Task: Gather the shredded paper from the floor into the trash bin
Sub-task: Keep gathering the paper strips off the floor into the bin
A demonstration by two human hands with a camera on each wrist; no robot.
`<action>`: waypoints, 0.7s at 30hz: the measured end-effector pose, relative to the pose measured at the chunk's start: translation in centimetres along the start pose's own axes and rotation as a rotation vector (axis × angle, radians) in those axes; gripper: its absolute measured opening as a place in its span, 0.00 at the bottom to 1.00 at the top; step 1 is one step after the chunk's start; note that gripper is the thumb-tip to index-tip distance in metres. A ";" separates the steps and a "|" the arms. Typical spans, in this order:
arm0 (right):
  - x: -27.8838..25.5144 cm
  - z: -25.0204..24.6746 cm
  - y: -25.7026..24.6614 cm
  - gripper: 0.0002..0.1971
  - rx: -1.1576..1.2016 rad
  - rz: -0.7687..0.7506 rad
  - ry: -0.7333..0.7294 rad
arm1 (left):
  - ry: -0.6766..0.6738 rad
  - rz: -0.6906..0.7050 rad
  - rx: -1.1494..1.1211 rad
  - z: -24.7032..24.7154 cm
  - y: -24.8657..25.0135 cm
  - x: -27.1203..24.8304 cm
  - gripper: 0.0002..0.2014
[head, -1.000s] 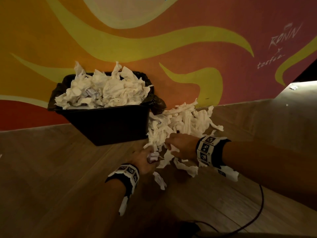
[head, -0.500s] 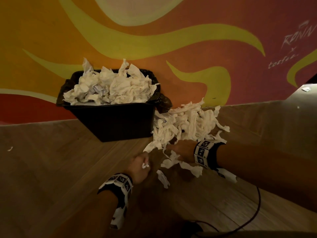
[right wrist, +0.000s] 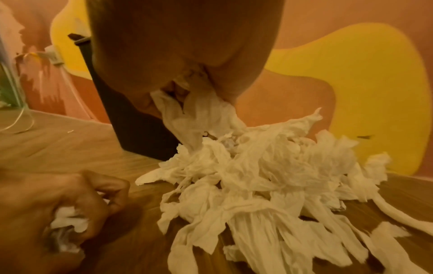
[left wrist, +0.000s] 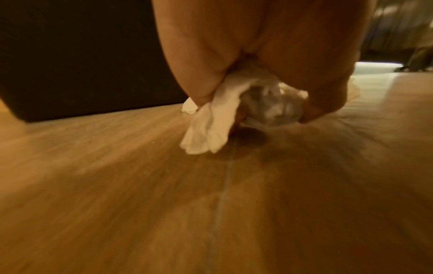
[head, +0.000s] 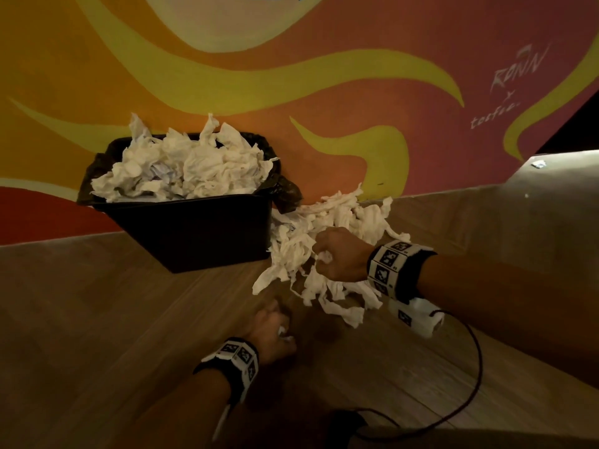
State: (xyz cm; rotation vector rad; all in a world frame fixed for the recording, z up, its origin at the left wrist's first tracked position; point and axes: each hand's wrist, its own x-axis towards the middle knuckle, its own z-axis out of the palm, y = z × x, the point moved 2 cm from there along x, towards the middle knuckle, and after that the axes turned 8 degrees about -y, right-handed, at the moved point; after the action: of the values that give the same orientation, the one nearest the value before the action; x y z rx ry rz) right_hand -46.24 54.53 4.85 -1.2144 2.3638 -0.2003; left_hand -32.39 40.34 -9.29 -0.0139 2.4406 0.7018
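Note:
A black trash bin [head: 194,231] with a dark liner stands against the painted wall, heaped with white shredded paper [head: 184,166]. To its right a pile of shredded paper [head: 343,222] lies on the wooden floor. My right hand [head: 327,254] grips a bunch of strips at the pile's near side; the strips [right wrist: 187,115] trail from my fist down into the heap. My left hand [head: 278,328] is low over the floor in front of the pile, its fingers curled round a small wad of paper [left wrist: 234,111].
A black cable [head: 466,384] loops across the floor at the lower right to a dark object at the bottom edge. A small paper scrap [head: 538,163] lies on the pale floor at far right. A socket with white cords [right wrist: 52,55] is left of the bin.
My left hand has pulled back toward me from the pile, still holding its wad, and the loose strip that lay beside it is gone. My right hand has closed on strips and risen slightly.

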 end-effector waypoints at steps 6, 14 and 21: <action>-2.1 0.7 1.0 0.07 0.096 0.097 -0.084 | 0.203 -0.012 -0.095 -2.9 1.5 1.0 0.09; -3.2 4.6 2.8 0.12 0.024 0.256 -0.474 | 0.328 0.006 -0.212 -5.7 4.4 4.2 0.07; -2.0 8.8 5.3 0.26 -0.183 0.278 -0.440 | 0.139 -0.214 -0.132 -4.5 4.6 7.1 0.25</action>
State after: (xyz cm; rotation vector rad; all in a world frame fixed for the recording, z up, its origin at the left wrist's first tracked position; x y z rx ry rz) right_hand -44.97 60.07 -3.92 -0.8797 2.1541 0.3474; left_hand -41.45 43.19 -7.86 -0.3821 2.4708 0.7855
